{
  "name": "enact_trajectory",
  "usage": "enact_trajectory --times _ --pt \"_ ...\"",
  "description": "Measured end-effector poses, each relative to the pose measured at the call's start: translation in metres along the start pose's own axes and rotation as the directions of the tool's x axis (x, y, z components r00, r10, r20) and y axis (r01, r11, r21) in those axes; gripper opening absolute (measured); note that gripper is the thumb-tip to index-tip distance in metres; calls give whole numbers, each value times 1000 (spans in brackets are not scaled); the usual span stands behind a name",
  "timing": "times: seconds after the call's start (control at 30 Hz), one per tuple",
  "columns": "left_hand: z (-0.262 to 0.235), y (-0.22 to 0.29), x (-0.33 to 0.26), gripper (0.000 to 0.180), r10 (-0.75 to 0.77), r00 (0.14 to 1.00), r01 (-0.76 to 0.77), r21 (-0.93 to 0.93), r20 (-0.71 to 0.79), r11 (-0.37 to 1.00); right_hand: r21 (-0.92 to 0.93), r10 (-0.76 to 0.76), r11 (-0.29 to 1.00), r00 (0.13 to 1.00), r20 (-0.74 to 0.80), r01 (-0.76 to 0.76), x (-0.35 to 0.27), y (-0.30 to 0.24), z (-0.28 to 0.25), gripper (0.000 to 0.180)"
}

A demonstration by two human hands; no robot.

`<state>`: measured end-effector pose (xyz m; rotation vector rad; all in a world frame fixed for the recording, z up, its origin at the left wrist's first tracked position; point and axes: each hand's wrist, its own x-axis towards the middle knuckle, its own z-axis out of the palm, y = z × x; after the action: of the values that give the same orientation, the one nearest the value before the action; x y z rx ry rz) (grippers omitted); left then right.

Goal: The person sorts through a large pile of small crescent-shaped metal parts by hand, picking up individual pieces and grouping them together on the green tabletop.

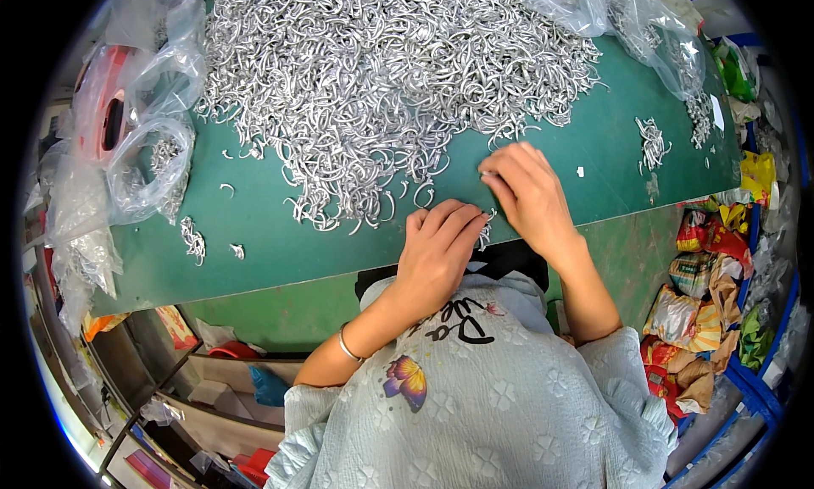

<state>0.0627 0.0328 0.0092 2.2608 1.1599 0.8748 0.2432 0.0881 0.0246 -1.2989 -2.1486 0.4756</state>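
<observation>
A broad heap of small curved silver metal pieces [365, 74] covers the far and middle part of the green table [271, 260]. At the table's near edge, my left hand [437, 252] is closed, its fingers curled down. A few curved silver pieces [485, 233] poke out beside its fingertips. To the right and slightly farther away, my right hand [532, 197] has its thumb and fingers drawn together in a pinch just off the heap's near edge. Whatever lies between those fingertips is too small to make out.
Clear plastic bags [157, 167] with silver pieces and a pink plastic object [100, 108] are at the left. Another clear bag [657, 48] lies far right, near a small pile of pieces [652, 143]. Colourful packages [691, 315] fill a blue rack at right.
</observation>
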Motion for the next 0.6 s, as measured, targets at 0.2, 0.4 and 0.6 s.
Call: enact_trajectory --times 0.2,0.4,0.6 --pt "-1 0 1 34 17 999 -17 -12 -31 1000 119 -11 992 988 -157 30 8 10 -3 22" --pt "1 1 0 34 9 1000 -10 -15 -28 1000 -295 179 932 975 -132 -211 1 5 -7 46" --pt "0 2 2 34 8 999 -9 -16 -44 1000 -54 97 994 995 -10 -98 -19 -12 -11 43"
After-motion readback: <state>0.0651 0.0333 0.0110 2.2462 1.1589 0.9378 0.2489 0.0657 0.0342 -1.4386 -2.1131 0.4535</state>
